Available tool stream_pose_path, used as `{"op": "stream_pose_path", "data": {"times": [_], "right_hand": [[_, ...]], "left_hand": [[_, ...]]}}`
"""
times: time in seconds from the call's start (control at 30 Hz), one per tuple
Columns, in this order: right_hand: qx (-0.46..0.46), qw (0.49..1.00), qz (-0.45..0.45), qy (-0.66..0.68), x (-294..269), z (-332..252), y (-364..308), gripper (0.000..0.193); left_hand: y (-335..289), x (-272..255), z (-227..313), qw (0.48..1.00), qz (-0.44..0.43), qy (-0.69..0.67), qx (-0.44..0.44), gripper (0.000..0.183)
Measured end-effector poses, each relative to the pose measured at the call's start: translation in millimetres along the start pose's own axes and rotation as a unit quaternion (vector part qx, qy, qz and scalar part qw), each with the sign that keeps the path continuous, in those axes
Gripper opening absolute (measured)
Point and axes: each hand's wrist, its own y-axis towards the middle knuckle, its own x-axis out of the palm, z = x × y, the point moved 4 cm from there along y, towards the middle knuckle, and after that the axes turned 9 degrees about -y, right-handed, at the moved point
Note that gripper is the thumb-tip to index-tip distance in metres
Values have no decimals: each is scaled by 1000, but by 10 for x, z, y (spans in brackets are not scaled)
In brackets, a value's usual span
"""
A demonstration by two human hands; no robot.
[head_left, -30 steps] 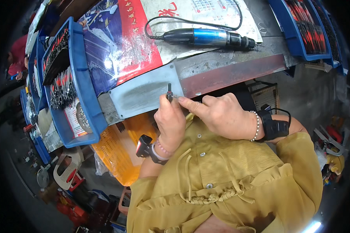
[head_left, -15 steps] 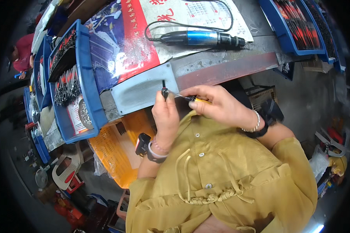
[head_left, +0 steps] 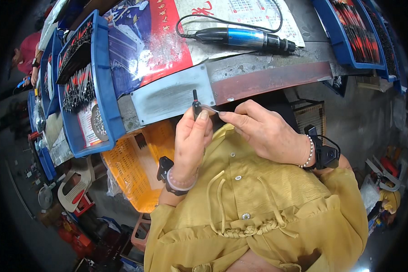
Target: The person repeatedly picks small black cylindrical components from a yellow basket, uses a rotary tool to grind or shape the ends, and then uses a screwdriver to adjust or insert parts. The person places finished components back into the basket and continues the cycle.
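My left hand [head_left: 190, 140] is closed, pinching a small black part [head_left: 196, 106] between thumb and fingertips, its thin rod pointing up. Against the side of this part lies the thin metal shaft of a small screwdriver [head_left: 211, 109]. My right hand [head_left: 267, 133] is closed on the screwdriver, whose handle is hidden under the fingers. Both hands are close together, just off the table's near edge, in front of a grey metal plate [head_left: 167, 97]. Whether the shaft's tip sits inside the black part or only touches it is too small to tell.
A corded blue and black power screwdriver [head_left: 245, 37] lies on printed sheets. Blue bins of black and red parts stand left [head_left: 105, 97] and right [head_left: 340, 45]. An orange basket [head_left: 136, 177] is below the table edge. Another person [head_left: 28, 54] is at far left.
My right hand has turned and closed further over the screwdriver, covering its yellow and black handle. The view has shifted slightly, and my left hand still grips the black part.
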Motion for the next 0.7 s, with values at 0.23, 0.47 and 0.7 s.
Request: {"op": "stream_pose_path", "data": {"times": [0.23,0.47,0.7], "right_hand": [[266,884,-106,370,-58,201,42,32],[108,980,-45,163,29,186,138,27],[-79,963,-32,-255,49,15,106,51]], "left_hand": [[23,2,-17,947,48,288,132,15],[-13,54,-60,821,100,487,282,13],[41,-14,-94,843,99,464,253,15]]}}
